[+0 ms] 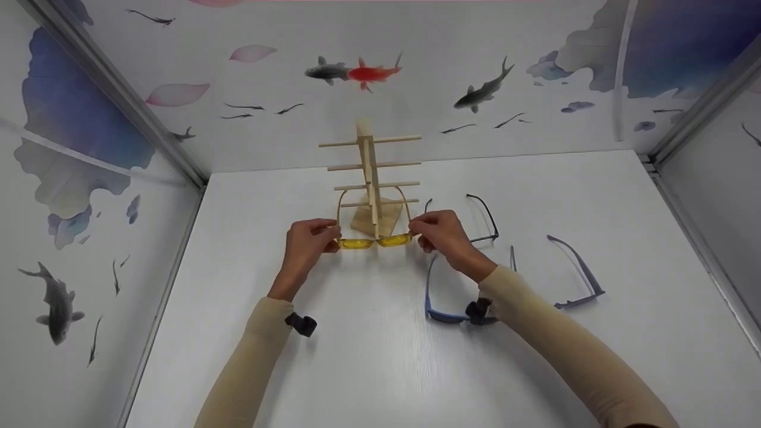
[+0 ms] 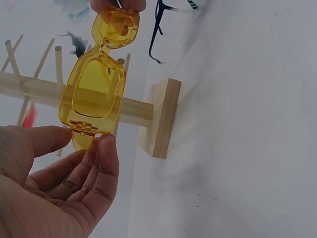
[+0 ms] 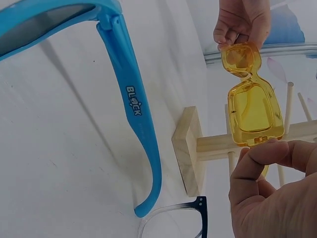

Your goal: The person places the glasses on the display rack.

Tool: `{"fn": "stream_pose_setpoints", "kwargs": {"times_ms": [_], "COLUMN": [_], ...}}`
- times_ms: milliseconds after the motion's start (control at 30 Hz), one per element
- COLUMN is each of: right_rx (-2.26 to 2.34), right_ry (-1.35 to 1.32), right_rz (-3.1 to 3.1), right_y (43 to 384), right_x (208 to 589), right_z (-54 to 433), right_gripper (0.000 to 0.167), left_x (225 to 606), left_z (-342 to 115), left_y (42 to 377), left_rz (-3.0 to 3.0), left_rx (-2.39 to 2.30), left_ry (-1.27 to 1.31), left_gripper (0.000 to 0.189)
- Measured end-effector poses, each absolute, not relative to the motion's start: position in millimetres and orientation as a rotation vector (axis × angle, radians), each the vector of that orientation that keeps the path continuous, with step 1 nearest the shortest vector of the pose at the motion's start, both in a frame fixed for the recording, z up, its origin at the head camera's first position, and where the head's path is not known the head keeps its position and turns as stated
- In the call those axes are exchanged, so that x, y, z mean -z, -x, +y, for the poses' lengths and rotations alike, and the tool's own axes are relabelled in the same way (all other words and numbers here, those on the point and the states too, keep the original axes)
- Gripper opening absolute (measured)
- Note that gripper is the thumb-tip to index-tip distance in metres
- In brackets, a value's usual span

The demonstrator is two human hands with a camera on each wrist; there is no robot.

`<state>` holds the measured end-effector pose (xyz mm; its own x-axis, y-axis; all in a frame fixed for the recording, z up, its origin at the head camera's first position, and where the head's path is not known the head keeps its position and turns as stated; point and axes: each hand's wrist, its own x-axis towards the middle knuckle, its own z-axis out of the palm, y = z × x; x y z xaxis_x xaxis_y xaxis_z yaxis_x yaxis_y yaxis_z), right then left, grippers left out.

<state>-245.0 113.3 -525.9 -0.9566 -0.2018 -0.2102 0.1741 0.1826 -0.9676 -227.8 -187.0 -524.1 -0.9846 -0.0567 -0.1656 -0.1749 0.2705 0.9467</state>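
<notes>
Both hands hold a pair of translucent yellow glasses (image 1: 355,244) in front of a wooden display rack (image 1: 370,172). Thumb and fingers of my left hand (image 1: 309,244) pinch the left hinge corner. At the opposite hinge corner, my right hand (image 1: 443,235) grips the frame in the same way. The temples are unfolded and point back toward the rack, overlapping its lower pegs in the head view. In the left wrist view the yellow frame (image 2: 96,84) hides part of the rack's post. The right wrist view shows the right hand (image 3: 277,188) pinching beside the hinge.
Blue sunglasses (image 1: 446,317) lie on the white table (image 1: 368,368) under the right forearm. Dark-framed glasses (image 1: 486,214) rest behind the right hand. Grey-blue glasses (image 1: 585,273) lie farther right, partly covered by the sleeve. Printed walls (image 1: 250,131) enclose the table's back and sides.
</notes>
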Motion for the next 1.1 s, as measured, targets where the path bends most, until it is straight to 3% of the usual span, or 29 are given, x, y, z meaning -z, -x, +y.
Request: {"fn": "stream_pose_setpoints", "kwargs": {"times_ms": [1100], "right_rx": [1.857], "right_ry": [-0.038], "right_rz": [2.159], "right_y": [261.3], "right_x": [539.5], "right_z": [114.2], "right_gripper": [0.037], "left_x": [546.8], "left_z": [-178.5], "left_y": [256.9], "left_rz": [2.444], "left_rx": [-1.853], "left_ry": [0.249], "left_gripper": [0.031]}}
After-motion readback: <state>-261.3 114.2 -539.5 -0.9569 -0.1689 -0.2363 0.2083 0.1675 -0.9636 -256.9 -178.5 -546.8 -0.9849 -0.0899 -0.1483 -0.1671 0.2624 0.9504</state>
